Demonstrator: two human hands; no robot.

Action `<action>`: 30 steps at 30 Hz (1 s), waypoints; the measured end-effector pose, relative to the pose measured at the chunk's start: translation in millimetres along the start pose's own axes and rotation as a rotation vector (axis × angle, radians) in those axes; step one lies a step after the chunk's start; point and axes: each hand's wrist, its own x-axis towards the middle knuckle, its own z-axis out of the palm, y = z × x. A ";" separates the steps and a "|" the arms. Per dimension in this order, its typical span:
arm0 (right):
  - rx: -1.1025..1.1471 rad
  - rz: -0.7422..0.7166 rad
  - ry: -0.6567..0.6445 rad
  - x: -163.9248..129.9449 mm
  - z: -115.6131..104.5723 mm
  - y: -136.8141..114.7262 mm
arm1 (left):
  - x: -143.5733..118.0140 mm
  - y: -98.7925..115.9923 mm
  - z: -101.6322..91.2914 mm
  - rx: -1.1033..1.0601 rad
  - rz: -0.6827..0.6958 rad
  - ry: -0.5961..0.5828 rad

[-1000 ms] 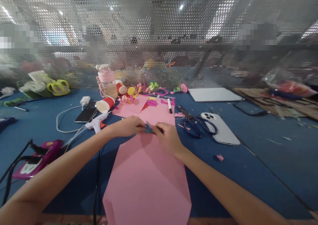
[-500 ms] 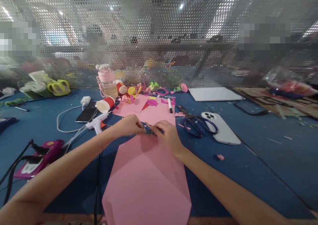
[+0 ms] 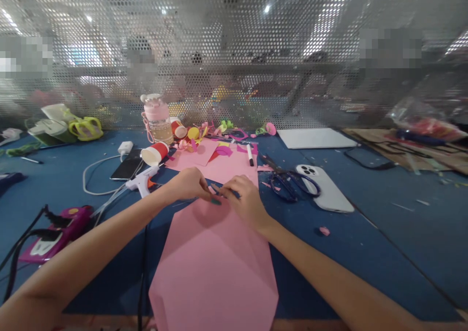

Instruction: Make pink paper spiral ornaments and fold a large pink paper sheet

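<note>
A large pink sheet of paper (image 3: pixel 215 262) with angled corners and folded sides lies in front of me and reaches past the bottom of the view. At its far edge my left hand (image 3: pixel 190 184) is closed, fingers bent down in a pinch on the paper. A small dark green patch shows by its thumb tip; I cannot tell whether that is a nail or a separate piece. My right hand (image 3: pixel 246 199) pinches the same edge just to the right, its fingertips close to the left ones. The fingers partly hide the paper between them.
Scissors (image 3: pixel 287 180) and a white phone (image 3: pixel 325 188) lie to the right. Leftward are a white glue gun (image 3: pixel 142 180), a red paper cup (image 3: pixel 155 153), a dark phone (image 3: pixel 127 165) and a magenta power strip (image 3: pixel 58 236). Pink paper scraps (image 3: pixel 234 164) and a marker (image 3: pixel 250 155) lie beyond my hands.
My left thumb has shifted slightly right and down on the paper's far edge, and the green patch shows more. The right hand stays almost in place; the sheet has moved slightly left.
</note>
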 end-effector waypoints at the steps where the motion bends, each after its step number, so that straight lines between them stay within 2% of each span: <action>1: 0.003 0.000 -0.001 0.0 0.2 -0.1 | 0.0 0.2 0.2 0.006 -0.006 0.002; 9: -0.012 0.016 -0.020 1.3 0.4 -0.4 | -2.5 6.9 -0.2 0.079 -0.051 0.013; 15: -0.312 -0.167 -0.045 -1.9 -2.6 -14.2 | -2.1 6.2 1.1 0.077 -0.045 -0.017; 18: -0.400 -0.208 -0.044 -4.0 0.0 -20.3 | -0.2 5.6 2.7 0.097 -0.057 -0.025; 25: -0.296 -0.084 -0.060 -3.0 1.8 -20.0 | 0.5 7.6 2.4 0.065 -0.027 -0.023; 30: -0.245 -0.065 -0.065 -3.6 1.2 -18.1 | -1.8 6.4 -0.8 0.043 0.007 -0.052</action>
